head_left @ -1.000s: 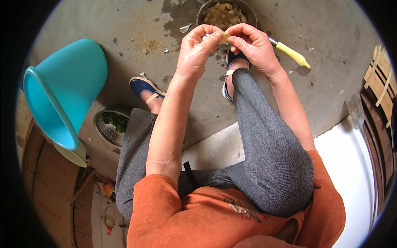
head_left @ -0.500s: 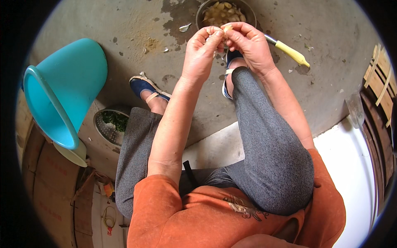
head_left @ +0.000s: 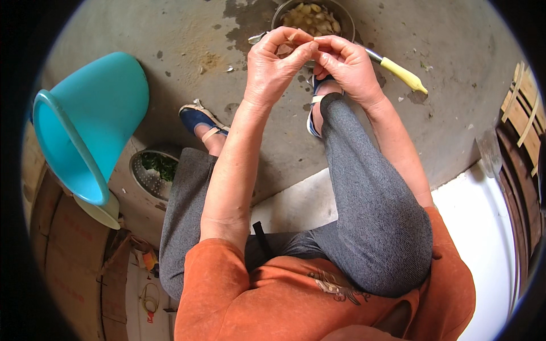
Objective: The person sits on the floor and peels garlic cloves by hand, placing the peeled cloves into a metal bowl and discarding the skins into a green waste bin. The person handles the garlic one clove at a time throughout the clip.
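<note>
Both hands meet at the fingertips just in front of a metal pan (head_left: pixel 348 21). My left hand (head_left: pixel 272 65) is closed in a pinch, thumb and forefinger touching the right fingertips. My right hand (head_left: pixel 350 68) is also closed, its thumb and forefinger pinched together against the left ones. A small garlic clove is held between them, now mostly hidden by the fingers. Inside the pan, pale garlic cloves (head_left: pixel 315 18) lie in a heap that looks wet. The pan's yellow handle (head_left: pixel 402 75) points right and toward me.
A turquoise bucket (head_left: pixel 116 96) lies tipped at the left. Close to my left knee is a metal colander (head_left: pixel 149 182) with green leaves (head_left: pixel 162 166). Bits of peel (head_left: pixel 230 69) and wet patches dot the concrete floor (head_left: pixel 187 34). Wooden slats (head_left: pixel 520 113) stand at the far right.
The left hand has shifted slightly left and its wrist has turned, its fingers spreading into a wider arch. The right hand has edged right. The clove showing between the fingertips is now mostly covered.
</note>
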Demonstrator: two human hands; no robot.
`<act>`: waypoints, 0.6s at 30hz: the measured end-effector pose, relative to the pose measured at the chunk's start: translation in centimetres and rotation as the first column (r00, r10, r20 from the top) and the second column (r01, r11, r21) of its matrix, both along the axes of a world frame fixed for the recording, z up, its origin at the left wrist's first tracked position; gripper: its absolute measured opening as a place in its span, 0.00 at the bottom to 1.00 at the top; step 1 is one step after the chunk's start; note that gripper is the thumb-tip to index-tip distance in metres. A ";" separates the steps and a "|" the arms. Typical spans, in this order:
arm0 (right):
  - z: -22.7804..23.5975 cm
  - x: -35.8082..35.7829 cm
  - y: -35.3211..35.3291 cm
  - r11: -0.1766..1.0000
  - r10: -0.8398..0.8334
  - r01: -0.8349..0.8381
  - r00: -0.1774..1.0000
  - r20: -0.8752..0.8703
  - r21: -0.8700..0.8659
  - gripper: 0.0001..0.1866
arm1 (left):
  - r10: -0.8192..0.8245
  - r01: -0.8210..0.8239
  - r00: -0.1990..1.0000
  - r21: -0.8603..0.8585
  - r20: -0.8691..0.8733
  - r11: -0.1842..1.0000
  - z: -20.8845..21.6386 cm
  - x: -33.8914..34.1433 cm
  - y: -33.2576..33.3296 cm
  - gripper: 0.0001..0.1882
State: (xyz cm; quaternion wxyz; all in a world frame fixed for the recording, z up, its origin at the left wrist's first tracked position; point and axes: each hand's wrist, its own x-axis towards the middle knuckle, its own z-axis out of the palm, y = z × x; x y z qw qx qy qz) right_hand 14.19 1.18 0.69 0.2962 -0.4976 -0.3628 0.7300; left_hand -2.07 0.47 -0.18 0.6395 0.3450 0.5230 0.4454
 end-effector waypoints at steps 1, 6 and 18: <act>0.0 0.0 0.1 1.000 0.006 -0.006 1.000 -0.013 -0.016 0.12 | -0.005 0.005 0.999 -0.011 0.050 1.000 -0.1 -0.2 0.0 0.05; 0.3 0.2 0.2 0.996 0.030 -0.034 0.998 -0.047 -0.083 0.12 | 0.014 -0.009 0.990 -0.038 0.138 0.999 -0.4 -0.3 -0.1 0.04; -1.0 0.2 -0.5 0.938 -0.228 0.158 0.952 -0.205 -0.307 0.11 | 0.006 0.065 0.879 0.132 -0.477 0.989 -0.2 1.1 -0.5 0.07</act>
